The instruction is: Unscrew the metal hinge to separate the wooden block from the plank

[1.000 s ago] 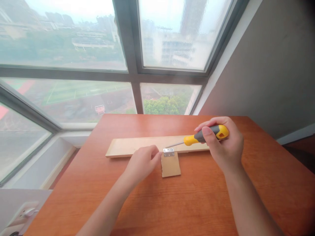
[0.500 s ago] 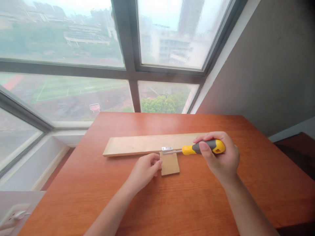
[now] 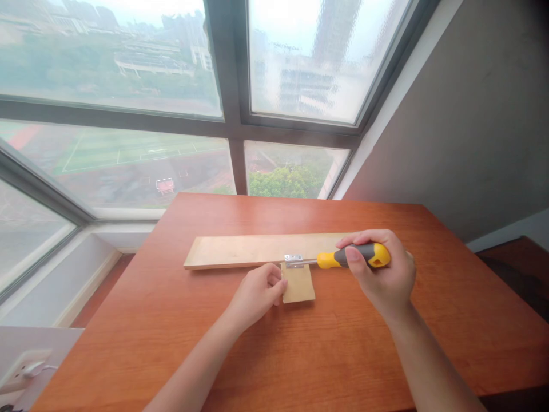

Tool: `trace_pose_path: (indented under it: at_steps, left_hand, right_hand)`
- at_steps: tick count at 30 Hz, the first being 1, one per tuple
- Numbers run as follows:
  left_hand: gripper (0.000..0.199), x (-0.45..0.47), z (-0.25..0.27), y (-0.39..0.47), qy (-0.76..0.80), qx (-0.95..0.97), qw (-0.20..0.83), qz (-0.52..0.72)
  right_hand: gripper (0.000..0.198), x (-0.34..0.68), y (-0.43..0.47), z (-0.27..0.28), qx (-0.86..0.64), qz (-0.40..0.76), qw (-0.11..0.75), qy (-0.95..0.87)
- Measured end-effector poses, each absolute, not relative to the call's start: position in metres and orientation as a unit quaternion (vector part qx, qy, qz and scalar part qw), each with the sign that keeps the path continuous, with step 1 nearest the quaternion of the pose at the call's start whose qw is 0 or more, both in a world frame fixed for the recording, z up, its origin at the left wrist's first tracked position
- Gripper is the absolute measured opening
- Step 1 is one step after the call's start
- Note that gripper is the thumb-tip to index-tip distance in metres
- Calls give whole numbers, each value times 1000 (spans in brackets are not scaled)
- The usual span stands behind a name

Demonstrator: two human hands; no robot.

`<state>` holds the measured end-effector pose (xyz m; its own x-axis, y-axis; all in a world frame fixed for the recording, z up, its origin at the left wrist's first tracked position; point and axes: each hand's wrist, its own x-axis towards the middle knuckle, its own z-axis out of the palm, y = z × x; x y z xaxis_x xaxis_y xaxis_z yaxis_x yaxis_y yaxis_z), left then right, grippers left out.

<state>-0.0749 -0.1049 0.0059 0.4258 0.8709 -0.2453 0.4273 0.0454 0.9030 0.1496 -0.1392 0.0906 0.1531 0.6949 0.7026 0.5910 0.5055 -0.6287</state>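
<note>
A long pale wooden board lies across the table. At its near edge a small metal hinge joins it to a small square wooden piece. My left hand pinches the left edge of that square piece between thumb and fingers. Wrapped in my right hand is a screwdriver with a yellow and dark grey handle. Its metal shaft points left, and the tip is at the hinge; whether it touches a screw I cannot tell. My right hand hides part of the board's right end.
The reddish-brown wooden table reaches to a large window with grey frames. A grey wall slopes along the right. A wall socket with a white plug is at the lower left.
The screwdriver's shaft now lies more level against the hinge, its tip hidden there. Both hands keep their holds; the whole view has shifted slightly.
</note>
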Motion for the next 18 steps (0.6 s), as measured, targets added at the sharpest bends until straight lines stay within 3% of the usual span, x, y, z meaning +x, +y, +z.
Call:
trace_pose_path:
  at_steps: [9, 13, 18]
  left_hand:
    - [10, -73, -2, -105, 494, 674, 509, 206]
    - [9, -74, -5, -105, 487, 686, 500, 205]
    - [9, -74, -4, -104, 483, 682, 508, 207]
  right_hand:
    - [17, 144, -139, 97, -496, 42, 531, -686]
    - [20, 141, -141, 117, -508, 30, 426, -748]
    - [39, 140, -145, 142, -475, 52, 308, -822]
